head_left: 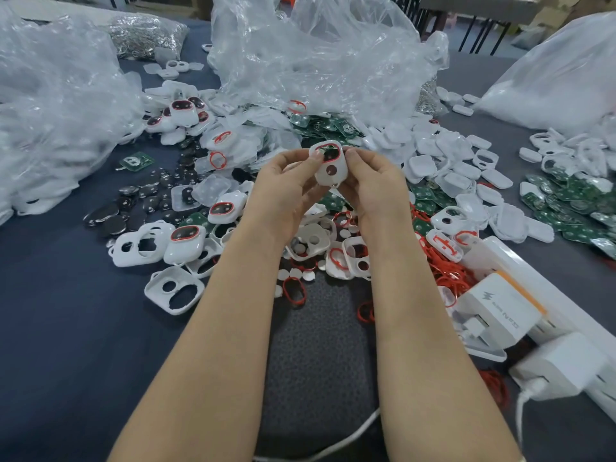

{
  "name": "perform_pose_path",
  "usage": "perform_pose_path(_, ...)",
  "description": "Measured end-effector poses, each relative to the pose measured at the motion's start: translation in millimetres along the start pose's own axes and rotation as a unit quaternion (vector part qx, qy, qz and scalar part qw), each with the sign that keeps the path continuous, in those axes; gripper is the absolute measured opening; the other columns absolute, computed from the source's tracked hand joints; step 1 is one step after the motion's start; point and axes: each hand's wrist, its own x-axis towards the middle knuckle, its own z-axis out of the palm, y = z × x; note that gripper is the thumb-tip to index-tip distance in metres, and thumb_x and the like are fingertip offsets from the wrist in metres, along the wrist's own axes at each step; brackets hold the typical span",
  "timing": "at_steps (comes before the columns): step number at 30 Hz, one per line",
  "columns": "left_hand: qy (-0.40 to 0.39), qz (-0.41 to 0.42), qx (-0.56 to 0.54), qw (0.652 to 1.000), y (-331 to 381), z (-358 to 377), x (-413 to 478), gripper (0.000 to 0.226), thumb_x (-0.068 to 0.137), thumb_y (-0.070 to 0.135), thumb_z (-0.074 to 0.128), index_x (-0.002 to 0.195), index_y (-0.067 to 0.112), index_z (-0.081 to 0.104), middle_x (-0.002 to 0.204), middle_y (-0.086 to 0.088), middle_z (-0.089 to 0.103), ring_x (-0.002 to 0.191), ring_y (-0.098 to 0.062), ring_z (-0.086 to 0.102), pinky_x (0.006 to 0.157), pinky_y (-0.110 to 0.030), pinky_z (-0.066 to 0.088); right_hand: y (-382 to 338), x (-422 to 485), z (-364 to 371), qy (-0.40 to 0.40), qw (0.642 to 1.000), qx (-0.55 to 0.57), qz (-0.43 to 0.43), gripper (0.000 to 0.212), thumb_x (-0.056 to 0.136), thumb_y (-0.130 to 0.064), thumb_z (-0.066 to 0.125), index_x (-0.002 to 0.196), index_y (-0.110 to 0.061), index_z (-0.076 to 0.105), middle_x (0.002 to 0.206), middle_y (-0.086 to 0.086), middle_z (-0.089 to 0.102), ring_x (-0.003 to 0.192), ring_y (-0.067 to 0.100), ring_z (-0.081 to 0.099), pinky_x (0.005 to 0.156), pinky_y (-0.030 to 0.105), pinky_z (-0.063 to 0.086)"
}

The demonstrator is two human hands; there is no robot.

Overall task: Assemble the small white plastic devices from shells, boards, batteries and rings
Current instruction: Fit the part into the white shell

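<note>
Shell (330, 170) held above surface (66, 311), pinched at upper edge by left hand (286, 185) and right hand (373, 185). Red ring (328, 148) seen at upper opening. Few finished devices (185, 243) laid left. Boards (566, 201), batteries (133, 208), empty shells (173, 290) heaped unused; much judged left.

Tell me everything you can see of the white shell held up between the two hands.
The white shell is a rounded-rectangular piece of smooth plastic with two openings: a larger one on top, edged by a red ring, with something dark and green behind it, and a small round hole below. It is held roughly upright above the parts-strewn table. The left hand pinches its upper left edge; the right hand grips its right side.
</note>
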Motion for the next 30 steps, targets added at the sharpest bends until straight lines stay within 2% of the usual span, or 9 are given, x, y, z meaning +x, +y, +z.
perform_pose_path(5,0.034,0.041,0.035,0.998,-2,3,0,0.009,0.093,0.007,0.060,0.087,0.010,0.054,0.083,-0.007,0.064,0.070,-0.013,0.067,0.066,-0.022,0.059,-1,-1,1,-0.047,0.998,0.033,0.017,0.020,0.096,-0.023,0.057,0.085,-0.011,0.068,0.082,0.006,0.068,0.074,0.015,0.063,0.072,0.028,0.053)
perform_pose_path(8,0.035,0.048,0.037,0.998,-2,2,0,0.010,0.093,0.006,0.061,0.086,0.010,0.055,0.081,-0.007,0.064,0.073,-0.016,0.066,0.069,-0.023,0.059,-3,-3,0,-0.075,0.995,0.062,0.029,0.008,0.091,-0.014,0.063,0.084,-0.013,0.067,0.076,0.002,0.069,0.068,0.011,0.064,0.063,0.021,0.053)
perform_pose_path(14,0.021,0.075,0.047,0.996,-4,2,1,0.011,0.092,0.002,0.061,0.087,0.011,0.057,0.078,-0.003,0.067,0.073,-0.016,0.067,0.075,-0.026,0.059,-5,-5,0,-0.073,0.994,0.069,0.031,0.010,0.088,-0.006,0.064,0.082,-0.014,0.064,0.069,-0.002,0.067,0.063,0.009,0.062,0.058,0.019,0.050)
perform_pose_path(18,0.019,0.072,0.091,0.993,-5,3,1,0.010,0.092,0.003,0.060,0.088,0.012,0.058,0.084,-0.006,0.067,0.080,-0.019,0.067,0.082,-0.031,0.057,-4,-3,-1,-0.053,0.997,0.050,0.015,0.011,0.087,0.000,0.062,0.095,-0.007,0.063,0.086,0.008,0.067,0.076,0.017,0.063,0.067,0.025,0.052)
perform_pose_path(20,0.010,0.058,0.063,0.996,-4,3,1,0.009,0.093,0.001,0.059,0.090,0.010,0.058,0.087,-0.008,0.066,0.079,-0.018,0.067,0.079,-0.027,0.058,-4,-4,-1,-0.055,0.997,0.056,0.014,0.010,0.088,-0.001,0.062,0.096,-0.007,0.063,0.087,0.009,0.066,0.076,0.017,0.063,0.065,0.023,0.052)
perform_pose_path(23,-0.033,0.028,-0.020,0.999,1,1,-1,0.006,0.093,0.001,0.057,0.095,0.006,0.058,0.087,-0.008,0.068,0.073,-0.013,0.068,0.073,-0.022,0.058,-7,-5,-3,-0.093,0.987,0.128,0.035,0.006,0.091,-0.004,0.060,0.090,-0.006,0.066,0.080,0.005,0.068,0.068,0.011,0.065,0.058,0.019,0.051)
perform_pose_path(27,-0.106,-0.007,-0.090,0.990,6,-3,-3,0.009,0.094,0.006,0.056,0.100,0.007,0.063,0.092,-0.006,0.070,0.081,-0.014,0.067,0.077,-0.020,0.056,-9,-6,-6,-0.149,0.966,0.197,0.079,0.011,0.091,-0.013,0.057,0.095,-0.006,0.065,0.083,0.004,0.069,0.074,0.013,0.065,0.066,0.020,0.054)
perform_pose_path(30,-0.119,-0.014,-0.098,0.988,8,-3,-3,0.012,0.092,0.010,0.057,0.100,0.008,0.065,0.090,-0.004,0.071,0.079,-0.012,0.067,0.073,-0.017,0.055,-10,-8,-6,-0.169,0.959,0.209,0.093,0.018,0.086,-0.020,0.059,0.097,-0.007,0.064,0.085,0.004,0.068,0.079,0.015,0.063,0.071,0.022,0.051)
